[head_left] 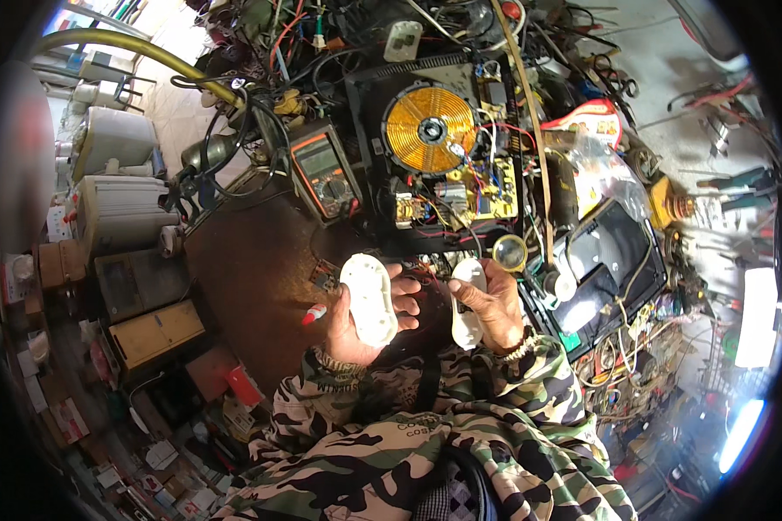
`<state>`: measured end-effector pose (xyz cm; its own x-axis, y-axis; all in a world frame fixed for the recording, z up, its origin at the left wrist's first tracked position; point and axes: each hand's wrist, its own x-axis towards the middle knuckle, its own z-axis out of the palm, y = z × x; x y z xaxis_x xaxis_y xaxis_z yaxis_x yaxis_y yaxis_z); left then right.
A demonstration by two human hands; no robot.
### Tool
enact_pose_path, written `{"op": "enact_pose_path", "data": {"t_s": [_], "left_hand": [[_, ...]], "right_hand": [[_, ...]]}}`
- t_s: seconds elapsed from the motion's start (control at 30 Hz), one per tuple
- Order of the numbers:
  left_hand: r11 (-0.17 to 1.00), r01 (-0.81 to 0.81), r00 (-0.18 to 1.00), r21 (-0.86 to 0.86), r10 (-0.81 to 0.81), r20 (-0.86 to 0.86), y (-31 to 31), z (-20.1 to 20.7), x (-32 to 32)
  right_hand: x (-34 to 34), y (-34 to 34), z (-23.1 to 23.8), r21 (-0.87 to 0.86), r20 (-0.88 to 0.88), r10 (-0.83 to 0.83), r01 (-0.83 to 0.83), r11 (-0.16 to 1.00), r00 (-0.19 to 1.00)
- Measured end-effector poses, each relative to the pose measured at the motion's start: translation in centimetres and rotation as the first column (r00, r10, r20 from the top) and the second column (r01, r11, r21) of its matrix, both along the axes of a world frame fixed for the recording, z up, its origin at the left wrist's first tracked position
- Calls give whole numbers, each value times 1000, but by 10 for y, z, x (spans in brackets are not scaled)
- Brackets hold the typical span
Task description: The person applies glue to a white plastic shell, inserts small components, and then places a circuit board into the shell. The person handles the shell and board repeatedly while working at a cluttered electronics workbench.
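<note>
I hold two white plastic shell halves above the near edge of the table point(252, 260). My left hand point(356, 326) grips the wider oval half point(368, 298), its fingers point(406, 292) curled round the right rim and the thumb behind. My right hand point(495, 306) pinches the narrower half point(467, 304) between thumb and closed fingers, so neither hand is spread.

To do this well, I judge that I should keep both halves turned hollow side up, line the rims edge to edge before pressing, and hold them over the bare brown patch so any small part that drops stays findable.

Beyond my hands, toward the middle of the table, an opened induction cooker point(443, 148) lies like a shallow tray: inside it sit a copper coil point(429, 128) and a yellow circuit board point(473, 191) with loose wires. A multimeter point(325, 172) leans just left of it. A dark open casing point(613, 260) at the right edge holds tangled wires; more I cannot tell.
</note>
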<state>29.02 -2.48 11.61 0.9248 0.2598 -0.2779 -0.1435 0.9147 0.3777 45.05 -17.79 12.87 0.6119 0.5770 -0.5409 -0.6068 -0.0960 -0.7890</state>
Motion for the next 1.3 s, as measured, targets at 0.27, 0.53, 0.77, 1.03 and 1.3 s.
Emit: {"op": "enact_pose_path", "data": {"t_s": [0.27, 0.53, 0.77, 1.03, 1.3], "left_hand": [[995, 93, 991, -29, -96, -98, -21, 13, -20], [998, 50, 964, -32, -57, -259, -43, 18, -63], [996, 82, 969, -36, -88, -230, -52, 18, -90], [974, 222, 949, -42, -226, -221, -59, 24, -104], [979, 192, 945, -67, -203, -256, -44, 7, -140]], "right_hand": [[-46, -26, -2, 114, -214, -392, 422, 900, 895], [-88, -25, 6, 397, -432, -405, 573, 717, 806], [-119, -37, 3, 428, -456, -323, 523, 737, 829], [-144, -45, -3, 523, -458, -134, 388, 759, 879], [-152, -53, -80, 161, -252, -189, 234, 959, 949]]}}
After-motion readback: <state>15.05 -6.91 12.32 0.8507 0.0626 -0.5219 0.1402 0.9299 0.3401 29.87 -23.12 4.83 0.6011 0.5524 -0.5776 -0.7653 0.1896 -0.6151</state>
